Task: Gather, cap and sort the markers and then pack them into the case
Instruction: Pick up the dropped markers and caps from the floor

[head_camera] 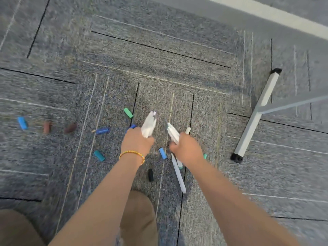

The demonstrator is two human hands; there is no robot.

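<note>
My left hand (136, 141) grips a bundle of white markers (149, 124) pointing up and away. My right hand (186, 150) grips another bunch of white markers (173, 133); their lower ends stick out below the hand. A long white marker (179, 176) lies on the carpet under my right wrist. Loose caps are scattered on the floor: green (128, 112), dark blue (102, 130), light blue (162, 153), teal (99, 155), black (150, 175), blue (22, 123) at far left, and two brown ones (47, 127) (70, 128). The frame is motion-blurred.
Grey carpet tiles (159, 59) cover the floor. A white table leg (255, 116) with black feet slants down at the right, with a thin crossbar. A pale wall base (266, 11) runs along the top right. My knees in tan trousers (140, 219) show at the bottom.
</note>
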